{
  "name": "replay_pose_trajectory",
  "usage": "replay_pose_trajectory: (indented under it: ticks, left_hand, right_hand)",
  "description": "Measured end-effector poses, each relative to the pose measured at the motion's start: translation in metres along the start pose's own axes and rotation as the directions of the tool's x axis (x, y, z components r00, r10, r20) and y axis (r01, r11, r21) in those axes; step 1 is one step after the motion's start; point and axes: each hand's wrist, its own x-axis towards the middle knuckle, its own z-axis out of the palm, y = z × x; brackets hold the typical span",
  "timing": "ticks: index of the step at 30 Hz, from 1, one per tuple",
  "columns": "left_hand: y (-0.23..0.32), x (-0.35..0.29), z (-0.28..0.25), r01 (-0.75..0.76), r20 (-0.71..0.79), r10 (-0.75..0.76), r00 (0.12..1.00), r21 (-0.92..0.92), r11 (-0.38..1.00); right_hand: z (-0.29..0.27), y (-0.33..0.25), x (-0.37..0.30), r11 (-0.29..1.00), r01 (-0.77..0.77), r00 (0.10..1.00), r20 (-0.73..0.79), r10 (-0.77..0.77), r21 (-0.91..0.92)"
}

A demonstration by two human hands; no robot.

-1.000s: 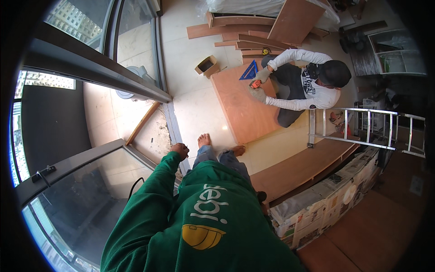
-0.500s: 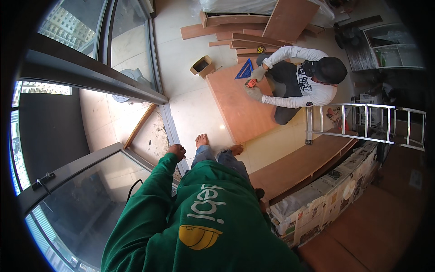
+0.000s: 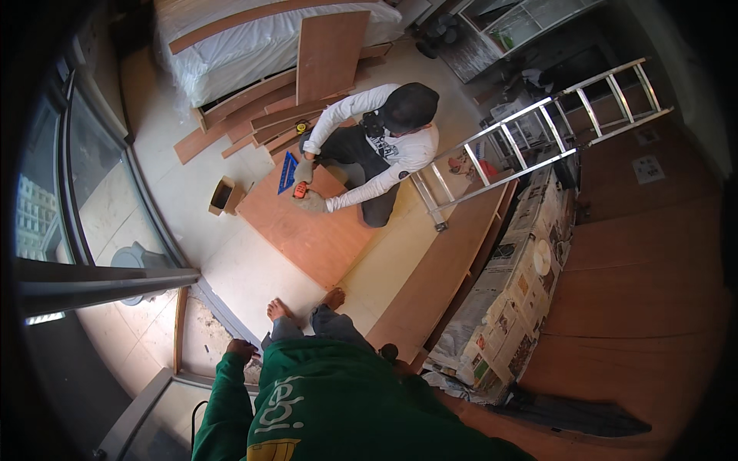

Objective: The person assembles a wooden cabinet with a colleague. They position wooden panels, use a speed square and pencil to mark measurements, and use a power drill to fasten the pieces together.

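Note:
At my left side hangs my left hand [image 3: 243, 350], its fingers curled; whether something small is in them is too small to tell. My right hand [image 3: 403, 369] is low by my right hip, mostly hidden behind my green sweater. Beside its fingers shows the round black end of an object [image 3: 389, 353], which the hand seems to grip; the rest of it is out of sight. In front of my bare feet a brown wood panel [image 3: 307, 238] lies on the floor. A person [image 3: 388, 146] sits at it, gloved hands around an orange tape measure [image 3: 300, 190], beside a blue triangular square [image 3: 287, 172].
An aluminium ladder [image 3: 492, 150] leans across the right, above a long wooden piece [image 3: 419, 296] and a newspaper-covered unit [image 3: 511, 284]. Several boards [image 3: 261, 123] are stacked behind the person near a plastic-wrapped bulk [image 3: 231, 58]. A small cardboard box [image 3: 226, 196] stands left of the panel. A glass door frame [image 3: 108, 280] borders the left.
My view has swung to the right, so the person, panel and ladder sit further left and the door frame shows less. My left hand stays low at my side.

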Motion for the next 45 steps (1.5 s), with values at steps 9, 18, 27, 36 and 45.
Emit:
replay_pose_trajectory:
  ticks: [9,18,27,36,45]
  left_hand:
    - [0.085,0.003,-0.054,0.381,-0.297,-0.348,0.889,0.06,0.923]
    - [0.113,0.001,-0.063,0.359,-0.303,-0.343,0.889,-0.003,0.933]
    - [0.138,-0.011,-0.046,0.379,-0.261,-0.396,0.88,-0.116,0.918]
    - [0.131,-0.017,-0.039,0.453,-0.168,-0.461,0.871,-0.087,0.887]
    - [0.118,-0.015,-0.035,0.464,-0.233,-0.475,0.849,-0.102,0.88]
  right_hand:
    - [0.005,-0.049,-0.041,0.98,-0.051,0.995,-0.069,0.066,0.193]
    - [0.028,-0.015,-0.03,0.989,-0.049,0.997,-0.053,0.056,0.139]
    - [0.104,0.17,0.079,0.992,0.101,0.995,-0.005,-0.101,0.072]
    - [0.04,0.132,0.071,0.989,0.123,0.992,0.002,-0.123,-0.076]
    - [-0.059,-0.041,-0.031,0.998,0.062,0.998,-0.017,-0.062,-0.03]
